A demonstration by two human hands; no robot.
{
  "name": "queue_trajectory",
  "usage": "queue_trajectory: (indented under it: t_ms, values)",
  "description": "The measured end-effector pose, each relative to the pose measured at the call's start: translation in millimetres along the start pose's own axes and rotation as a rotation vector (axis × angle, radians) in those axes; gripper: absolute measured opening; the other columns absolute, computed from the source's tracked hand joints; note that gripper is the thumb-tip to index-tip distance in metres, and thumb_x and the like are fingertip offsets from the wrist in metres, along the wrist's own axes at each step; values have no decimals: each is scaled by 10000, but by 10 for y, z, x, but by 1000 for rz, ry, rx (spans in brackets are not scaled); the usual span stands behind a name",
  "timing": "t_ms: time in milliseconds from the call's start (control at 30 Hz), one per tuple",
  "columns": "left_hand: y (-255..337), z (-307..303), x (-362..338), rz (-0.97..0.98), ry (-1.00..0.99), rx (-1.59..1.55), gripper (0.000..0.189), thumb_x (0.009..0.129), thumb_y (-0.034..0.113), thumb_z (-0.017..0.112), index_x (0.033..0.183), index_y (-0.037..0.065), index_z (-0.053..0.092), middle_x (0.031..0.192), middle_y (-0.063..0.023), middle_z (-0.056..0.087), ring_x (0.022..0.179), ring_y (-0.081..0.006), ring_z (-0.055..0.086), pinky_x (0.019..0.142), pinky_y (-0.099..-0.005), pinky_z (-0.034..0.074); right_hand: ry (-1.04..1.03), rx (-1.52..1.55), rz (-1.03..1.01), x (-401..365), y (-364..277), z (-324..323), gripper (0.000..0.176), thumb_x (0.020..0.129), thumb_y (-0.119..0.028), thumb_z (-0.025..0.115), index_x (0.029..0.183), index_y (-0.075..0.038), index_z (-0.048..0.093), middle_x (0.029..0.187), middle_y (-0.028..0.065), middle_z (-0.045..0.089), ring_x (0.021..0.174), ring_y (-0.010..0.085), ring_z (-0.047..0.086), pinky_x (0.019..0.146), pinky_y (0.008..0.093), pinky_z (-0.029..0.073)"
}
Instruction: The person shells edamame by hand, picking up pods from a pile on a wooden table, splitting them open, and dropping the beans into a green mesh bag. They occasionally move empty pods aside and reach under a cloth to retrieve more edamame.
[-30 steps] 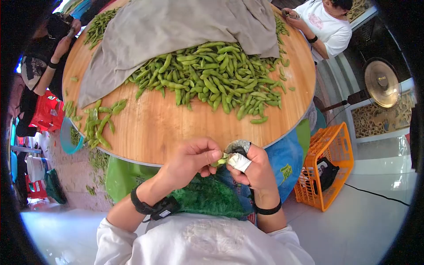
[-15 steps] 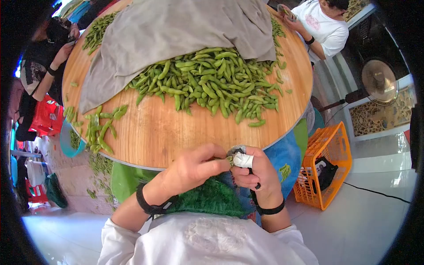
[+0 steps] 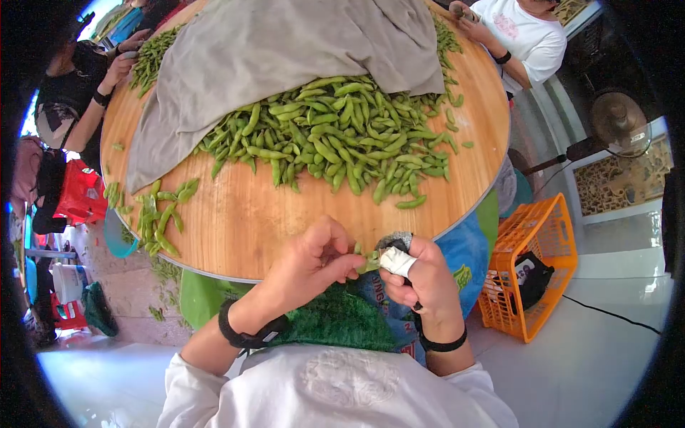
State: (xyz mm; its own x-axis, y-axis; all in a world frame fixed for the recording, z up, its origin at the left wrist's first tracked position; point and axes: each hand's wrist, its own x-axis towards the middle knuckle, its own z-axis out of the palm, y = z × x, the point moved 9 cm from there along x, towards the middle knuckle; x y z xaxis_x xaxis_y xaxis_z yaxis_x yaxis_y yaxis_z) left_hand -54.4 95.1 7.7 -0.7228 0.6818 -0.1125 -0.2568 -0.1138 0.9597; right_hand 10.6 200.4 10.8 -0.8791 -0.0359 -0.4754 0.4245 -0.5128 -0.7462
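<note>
Your left hand (image 3: 314,267) and right hand (image 3: 424,282) meet just off the near edge of the round wooden counter (image 3: 242,228). Both are pinched shut on one green soybean pod (image 3: 369,263), held between their fingertips. Your right thumb wears a white wrapping (image 3: 397,261). The pod hangs in the air on your side of the rim, above a green mesh bag (image 3: 335,321) in your lap.

Between the rim and the big heap of pods (image 3: 335,139) runs a bare band of wood, widest straight ahead of your hands. A grey cloth (image 3: 285,50) covers the far part of the heap. A small cluster of pods (image 3: 160,210) lies at the near left edge, well apart from your hands.

On your right an orange crate (image 3: 531,267) stands on the floor, beside the counter's edge. A co-worker's hand (image 3: 123,65) works at the far left edge, and another person's hand (image 3: 464,13) at the far right edge.
</note>
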Motion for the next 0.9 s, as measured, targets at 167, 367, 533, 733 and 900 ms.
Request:
queue_trajectory:
  t_ms: [167, 367, 533, 733, 900]
  values:
    - [316, 156, -9, 351, -121, 431, 169, 748, 5, 671, 809, 43, 518, 759, -63, 579, 675, -186, 605, 581, -295, 478, 12, 30, -7, 13, -30, -87, 80, 850, -90, 489, 793, -38, 514, 567, 3, 446, 355, 52, 353, 317, 210, 239]
    - [478, 283, -110, 571, -109, 622, 185, 713, -21, 661, 846, 53, 555, 784, -79, 592, 725, -252, 607, 613, -311, 490, 8, 98, 22, 31, -5, -117, 90, 825, -42, 434, 826, -27, 523, 557, 7, 438, 338, 46, 331, 302, 201, 230]
    - [501, 360, -112, 594, -146, 640, 172, 722, -28, 644, 856, 51, 572, 797, -80, 602, 724, -246, 610, 612, -312, 494, 24, 89, 30, 21, 1, -129, 129, 819, -20, 409, 858, -6, 532, 546, 3, 435, 321, 36, 312, 286, 189, 226]
    - [429, 413, -100, 566, -256, 620, 178, 720, -47, 629, 863, 44, 576, 779, -80, 595, 716, -260, 606, 604, -316, 491, 1, 19, 19, 33, 73, -225, 103, 834, -87, 504, 738, -59, 524, 548, -14, 441, 355, 47, 337, 321, 211, 215]
    - [592, 273, -177, 394, -195, 785, 176, 669, -84, 610, 791, 39, 584, 845, -114, 581, 779, -284, 596, 639, -327, 487, 468, -1217, -832, -60, -560, -228, 102, 777, -83, 591, 803, 15, 579, 590, 117, 551, 443, 242, 507, 411, 323, 376]
